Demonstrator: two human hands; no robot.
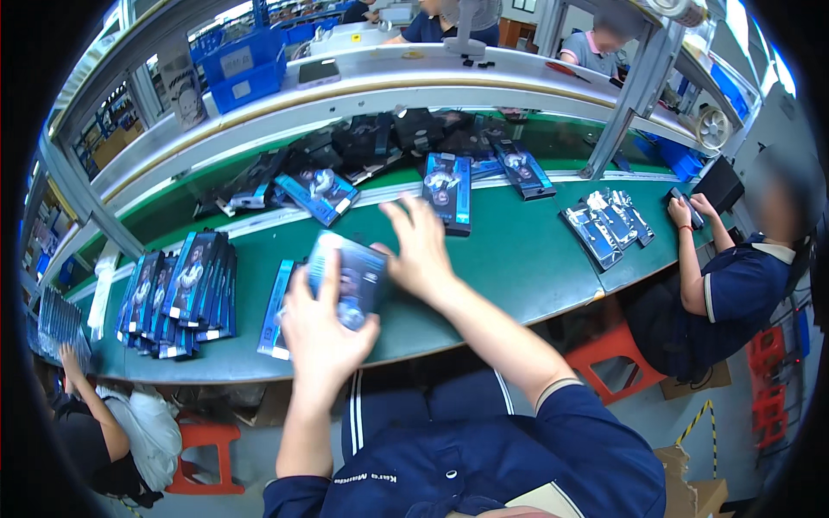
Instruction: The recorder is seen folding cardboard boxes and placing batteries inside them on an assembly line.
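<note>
My left hand (324, 332) grips a flat blue-and-black retail box (361, 278), tilted above the green table and slightly blurred. Just right of that box is my right hand (421, 255), its fingers spread and nothing in them; its thumb is close to the box's edge, and I cannot tell whether it touches. Another such box (273, 321) lies on the table, partly behind my left hand. Farther left, several matching boxes stand in leaning piles (192, 285). Beyond my right hand lies one more box (447, 186).
Dark boxes heap along the green conveyor (397, 138) behind the table. Small bagged packs (604, 226) lie to the right. A co-worker (734, 285) handles a dark item there; another person (104, 423) sits at the left. Blue bins (246, 73) stand on the shelf.
</note>
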